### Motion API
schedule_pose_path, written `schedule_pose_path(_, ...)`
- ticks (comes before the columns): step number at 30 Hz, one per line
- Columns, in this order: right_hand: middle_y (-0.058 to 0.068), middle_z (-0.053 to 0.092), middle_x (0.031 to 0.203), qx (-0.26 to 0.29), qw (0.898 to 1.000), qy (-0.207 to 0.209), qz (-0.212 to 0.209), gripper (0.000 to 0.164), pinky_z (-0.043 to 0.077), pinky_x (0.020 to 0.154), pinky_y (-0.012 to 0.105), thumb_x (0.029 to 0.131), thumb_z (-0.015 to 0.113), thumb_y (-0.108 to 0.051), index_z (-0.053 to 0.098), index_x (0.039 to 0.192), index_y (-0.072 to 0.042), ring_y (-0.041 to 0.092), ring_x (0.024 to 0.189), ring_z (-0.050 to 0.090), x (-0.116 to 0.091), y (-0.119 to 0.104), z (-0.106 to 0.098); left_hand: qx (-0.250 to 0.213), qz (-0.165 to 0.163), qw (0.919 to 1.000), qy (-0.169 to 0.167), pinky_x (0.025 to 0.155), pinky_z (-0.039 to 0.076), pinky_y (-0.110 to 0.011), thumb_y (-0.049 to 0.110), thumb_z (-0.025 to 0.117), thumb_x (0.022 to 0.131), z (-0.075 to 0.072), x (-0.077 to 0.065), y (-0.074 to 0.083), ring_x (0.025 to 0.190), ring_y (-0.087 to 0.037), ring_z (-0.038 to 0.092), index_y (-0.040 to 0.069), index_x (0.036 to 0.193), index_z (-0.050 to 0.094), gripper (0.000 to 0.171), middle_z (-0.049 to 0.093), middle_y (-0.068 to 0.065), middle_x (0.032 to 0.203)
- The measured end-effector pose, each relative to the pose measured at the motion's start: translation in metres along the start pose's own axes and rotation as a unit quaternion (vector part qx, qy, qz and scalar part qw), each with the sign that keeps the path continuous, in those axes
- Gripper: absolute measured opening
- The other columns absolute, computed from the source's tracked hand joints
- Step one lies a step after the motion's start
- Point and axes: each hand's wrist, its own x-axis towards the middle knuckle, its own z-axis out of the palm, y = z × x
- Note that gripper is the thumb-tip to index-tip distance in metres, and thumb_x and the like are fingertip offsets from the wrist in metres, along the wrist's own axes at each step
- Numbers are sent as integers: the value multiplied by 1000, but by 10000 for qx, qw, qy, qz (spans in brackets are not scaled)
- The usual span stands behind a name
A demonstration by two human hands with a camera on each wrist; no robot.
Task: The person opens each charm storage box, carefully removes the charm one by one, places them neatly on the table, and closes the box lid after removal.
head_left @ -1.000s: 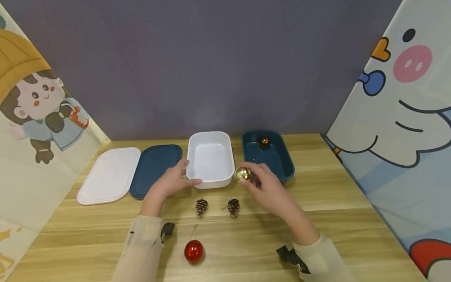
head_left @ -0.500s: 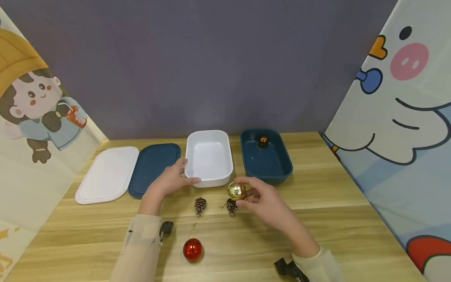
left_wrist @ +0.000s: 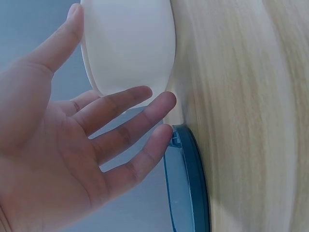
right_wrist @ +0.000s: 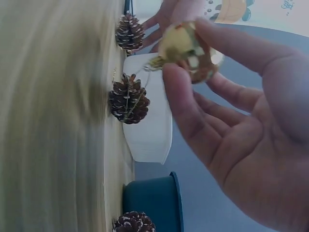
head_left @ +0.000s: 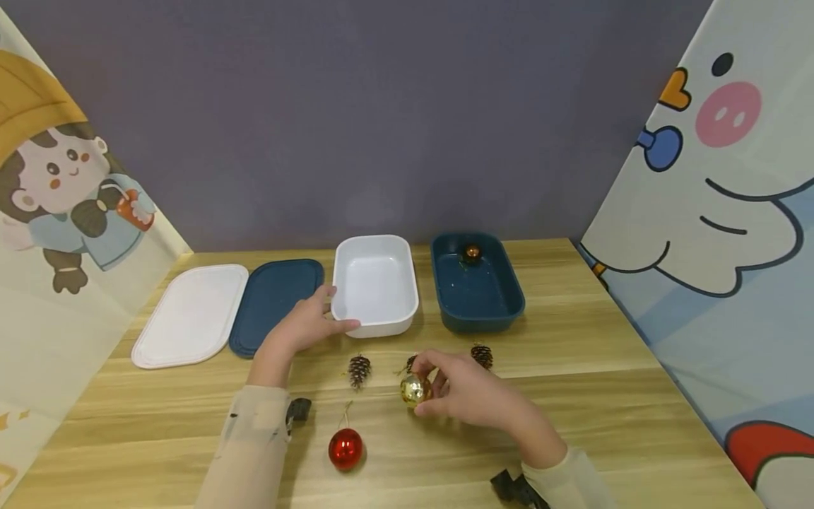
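Observation:
My right hand [head_left: 473,392] pinches a shiny gold ball ornament [head_left: 415,389] between thumb and fingertips, above the table. In the right wrist view the gold ornament [right_wrist: 186,50] shows mirror-like patches and a gold string. Behind it, a pine cone [head_left: 411,363] is partly covered; others lie at left [head_left: 359,371] and right [head_left: 481,355]. With fingers spread, my left hand [head_left: 309,322] touches the front left corner of a white container [head_left: 384,329]. The left wrist view shows its thumb at the container's rim [left_wrist: 86,63]. A red ball ornament [head_left: 345,449] lies nearer me.
A dark blue container [head_left: 481,323] stands right of the white one, with a small copper-coloured ball [head_left: 473,252] inside. A white lid [head_left: 191,318] and a dark blue lid [head_left: 273,300] lie flat at left. A grey wall [head_left: 381,141] rises behind the table.
My right hand has carried the gold ornament from in front of the blue container toward me and slightly left. The right pine cone has come into view. My left hand stays at the white container.

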Motion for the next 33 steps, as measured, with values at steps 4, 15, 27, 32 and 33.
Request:
schedule_pose_path(4, -7, 68, 98, -238, 9988, -428, 38, 41, 56, 64, 24, 85, 92, -23, 65, 116, -22, 6, 77, 65, 0, 0, 4, 23, 3, 10000, 16, 123, 39, -63, 55, 79, 94, -1, 0, 2, 155, -47, 40, 1, 168, 18, 110, 42, -31, 165)
schedule_pose_path(15, -11, 64, 89, -489, 9927, -1102, -23, 40, 53, 67, 20, 82, 93, -18, 65, 109, -23, 0, 74, 59, 1, 2, 15, -47, -29, 10000, -7, 123, 39, -63, 55, 79, 94, -1, 0, 2, 156, -47, 39, 1, 169, 16, 112, 40, -30, 166)
schedule_pose_path(27, -19, 66, 123, -1173, 9824, -1406, -367, 52, 55, 98, 23, 81, 91, -19, 72, 128, -28, -3, 108, 59, -6, -1, 14, -115, -56, 9999, -46, 123, 39, -63, 56, 79, 93, 0, -3, 2, 156, -47, 39, 1, 169, 14, 115, 38, -29, 168)
schedule_pose_path(32, -18, 65, 131, -1240, 9808, -1398, -555, 51, 54, 107, 28, 86, 89, -30, 71, 134, -27, -1, 120, 60, -7, 0, 13, -91, -28, 10000, -25, 122, 40, -63, 55, 80, 93, 0, -2, 3, 155, -47, 40, 0, 169, 15, 114, 39, -30, 167)
schedule_pose_path(33, -18, 65, 131, -1226, 9811, -1393, -551, 50, 54, 108, 28, 87, 89, -31, 71, 133, -27, -1, 120, 60, -7, 0, 13, -87, -18, 10000, -19, 122, 40, -63, 55, 80, 93, 0, -2, 3, 155, -47, 40, 0, 169, 15, 114, 39, -30, 167)
